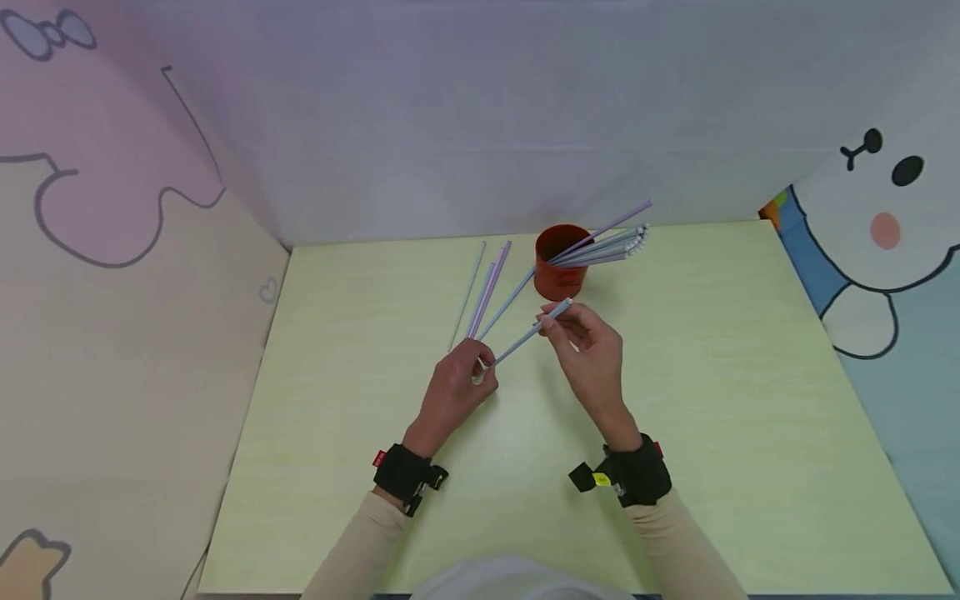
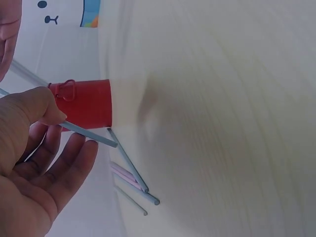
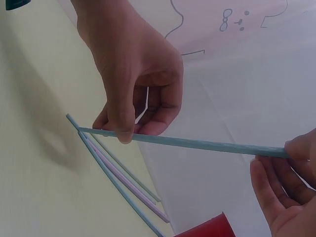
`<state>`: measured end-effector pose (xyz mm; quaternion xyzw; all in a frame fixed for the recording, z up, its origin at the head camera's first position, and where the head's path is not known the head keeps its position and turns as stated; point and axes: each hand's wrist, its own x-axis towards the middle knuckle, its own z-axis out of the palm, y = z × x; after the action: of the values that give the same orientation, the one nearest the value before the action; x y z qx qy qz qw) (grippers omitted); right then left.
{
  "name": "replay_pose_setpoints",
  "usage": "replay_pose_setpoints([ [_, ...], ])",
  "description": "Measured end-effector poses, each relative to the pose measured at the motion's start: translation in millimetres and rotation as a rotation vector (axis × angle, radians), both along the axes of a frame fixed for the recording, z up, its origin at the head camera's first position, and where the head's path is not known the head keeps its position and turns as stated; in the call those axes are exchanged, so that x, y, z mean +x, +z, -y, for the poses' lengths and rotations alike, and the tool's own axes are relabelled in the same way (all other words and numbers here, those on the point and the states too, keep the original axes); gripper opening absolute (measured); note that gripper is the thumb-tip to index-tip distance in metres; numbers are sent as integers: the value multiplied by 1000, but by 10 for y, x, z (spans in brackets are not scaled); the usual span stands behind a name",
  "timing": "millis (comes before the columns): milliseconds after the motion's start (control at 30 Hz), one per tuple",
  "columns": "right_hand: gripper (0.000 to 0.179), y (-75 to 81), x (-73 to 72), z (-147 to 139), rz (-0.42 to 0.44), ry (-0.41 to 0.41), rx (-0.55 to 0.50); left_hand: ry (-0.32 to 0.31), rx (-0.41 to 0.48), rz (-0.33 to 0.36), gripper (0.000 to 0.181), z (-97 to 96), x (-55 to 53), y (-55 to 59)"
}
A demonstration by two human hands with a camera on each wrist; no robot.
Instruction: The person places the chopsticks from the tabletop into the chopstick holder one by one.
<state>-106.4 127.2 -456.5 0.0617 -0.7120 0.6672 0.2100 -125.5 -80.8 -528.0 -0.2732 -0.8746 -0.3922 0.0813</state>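
Observation:
A thin light-blue stick (image 1: 519,343), straw-like, is held slantwise above the table by both hands. My left hand (image 1: 456,377) pinches it near the lower end between thumb and fingers, leaving a short tip sticking out past the thumb in the left wrist view. At the upper end, by the cup, my right hand (image 1: 594,354) pinches it between thumb and fingertips. In the right wrist view the stick (image 3: 197,143) runs straight from one hand to the other. Just beyond the right hand stands a red cup (image 1: 558,283) holding a bundle of pastel sticks (image 1: 611,246).
Several loose sticks, pink-purple (image 1: 495,283), blue (image 1: 510,298) and pale green (image 1: 468,293), lie left of the cup. One blue stick reaches toward the cup's base. A pale table (image 1: 750,400) meets a light cloth wall (image 1: 480,117) at the back.

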Motion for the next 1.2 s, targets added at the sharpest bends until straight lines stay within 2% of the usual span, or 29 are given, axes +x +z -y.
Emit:
replay_pose_setpoints([
  [200, 21, 32, -4, -54, -49, -31, -44, -28, 16, 1, 21, -43, -20, -32],
  [300, 20, 86, -19, -126, -74, -75, -64, -14, -7, 6, 21, -42, -36, -77],
  [400, 19, 190, -42, -212, -107, -114, -96, 24, -22, 26, 20, -21, -49, -121],
  [533, 16, 426, -52, -319, -167, -151, -123, 82, -14, 37, 20, 46, -94, -196],
  [733, 16, 712, -71, -516, -230, -229, -87, 176, -19, 12, 17, 156, -195, -325],
  [967, 14, 937, -147, -713, -318, -284, -80, 309, -30, 50, 14, 255, -288, -343],
  [1200, 12, 1131, -230, -805, -405, -306, -127, 372, -67, 73, 10, 355, -366, -351],
])
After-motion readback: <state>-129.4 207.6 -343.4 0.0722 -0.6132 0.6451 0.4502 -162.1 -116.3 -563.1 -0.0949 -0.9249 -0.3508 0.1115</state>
